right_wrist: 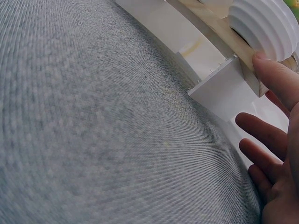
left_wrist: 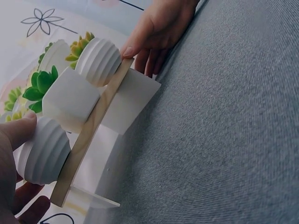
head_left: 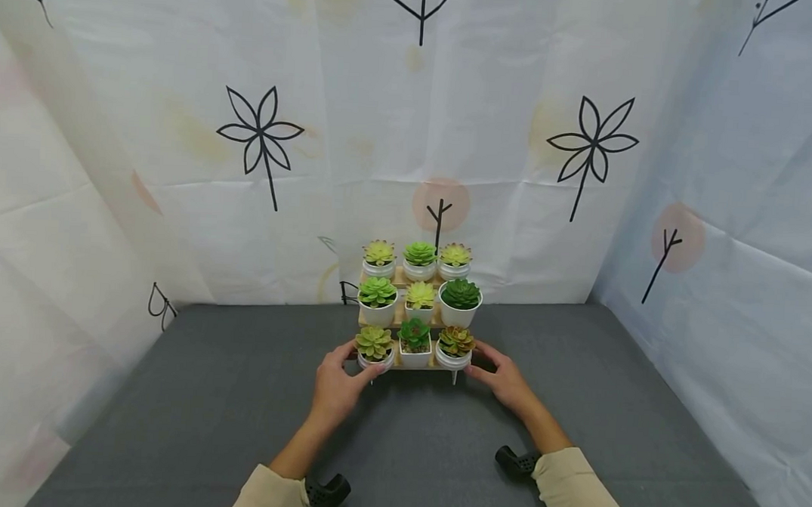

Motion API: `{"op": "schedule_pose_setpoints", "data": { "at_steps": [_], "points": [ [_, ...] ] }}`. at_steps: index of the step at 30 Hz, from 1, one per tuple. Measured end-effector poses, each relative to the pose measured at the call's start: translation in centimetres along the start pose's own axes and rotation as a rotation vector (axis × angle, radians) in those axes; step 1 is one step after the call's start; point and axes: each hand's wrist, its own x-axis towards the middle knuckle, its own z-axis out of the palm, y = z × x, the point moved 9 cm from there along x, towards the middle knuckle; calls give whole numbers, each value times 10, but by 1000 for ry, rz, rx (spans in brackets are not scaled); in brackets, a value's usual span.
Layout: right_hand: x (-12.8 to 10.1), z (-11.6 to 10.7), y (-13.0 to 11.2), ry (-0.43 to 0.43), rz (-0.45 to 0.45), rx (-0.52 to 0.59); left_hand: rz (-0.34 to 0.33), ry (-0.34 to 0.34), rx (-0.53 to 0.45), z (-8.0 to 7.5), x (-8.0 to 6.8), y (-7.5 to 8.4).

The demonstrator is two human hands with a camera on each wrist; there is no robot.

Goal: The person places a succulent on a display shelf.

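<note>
A person's left hand [head_left: 338,379] and right hand [head_left: 502,379] grip the two ends of a small tiered wooden stand [head_left: 403,320] on a grey cloth surface [head_left: 236,397]. The stand carries nine white pots of artificial succulents in three rows of three. The left hand curls round the front-row pot at 9 o'clock [head_left: 374,350], thumb across its face; the right hand touches the front-row pot at 3 o'clock [head_left: 455,349]. A square pot [head_left: 414,345] sits between them. Beige sleeves [head_left: 572,491] enter at 6 o'clock. A white backdrop printed with black leaf motifs [head_left: 261,137] rises at 12 o'clock.
</note>
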Motion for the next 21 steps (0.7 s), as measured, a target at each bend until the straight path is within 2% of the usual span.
{"op": "schedule_pose_setpoints", "data": {
  "at_steps": [2,9,16,21],
  "points": [
    [1,0,2,2,-14,-6,-1,-1,-1,0,-1,0],
    [8,2,35,28,-20,14,-6,0,9,1,-2,0],
    [0,0,2,5,-3,17,-22,-2,-4,2,1,0],
    [0,-1,2,4,4,15,-29,3,-15,2,2,0]
  ]
}}
